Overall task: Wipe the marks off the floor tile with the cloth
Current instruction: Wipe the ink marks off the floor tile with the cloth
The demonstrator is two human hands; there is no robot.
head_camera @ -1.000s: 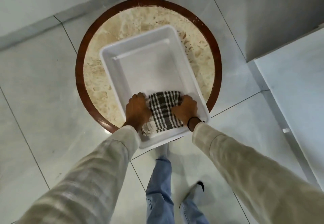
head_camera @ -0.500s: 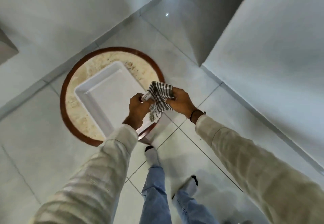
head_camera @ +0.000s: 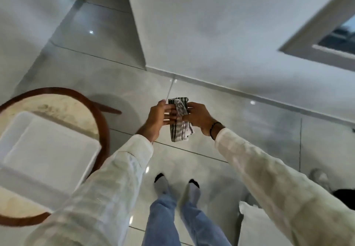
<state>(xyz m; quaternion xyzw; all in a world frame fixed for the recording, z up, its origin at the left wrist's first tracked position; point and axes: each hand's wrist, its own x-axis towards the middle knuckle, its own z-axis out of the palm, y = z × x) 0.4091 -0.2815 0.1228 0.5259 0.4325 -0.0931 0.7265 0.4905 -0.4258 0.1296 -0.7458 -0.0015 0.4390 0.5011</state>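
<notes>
A checked black-and-white cloth (head_camera: 180,128) hangs bunched between both hands, in the air above the glossy grey floor tiles (head_camera: 240,122). My left hand (head_camera: 159,115) grips its left side with the fingers stretched along it. My right hand (head_camera: 197,117) pinches the cloth's right side near the top. The lower end of the cloth dangles free. I cannot make out any marks on the tiles from here.
A round stone-topped table with a brown rim (head_camera: 99,118) stands at the left and carries a white plastic tub (head_camera: 38,149). White walls (head_camera: 221,34) rise just behind the hands. My socked feet (head_camera: 176,186) stand below. A white cushion (head_camera: 255,224) lies at the lower right.
Both hands lifted the cloth out of the white tub and carried it to the right, away from the table. The view swung right, so the table now sits at the left edge.
</notes>
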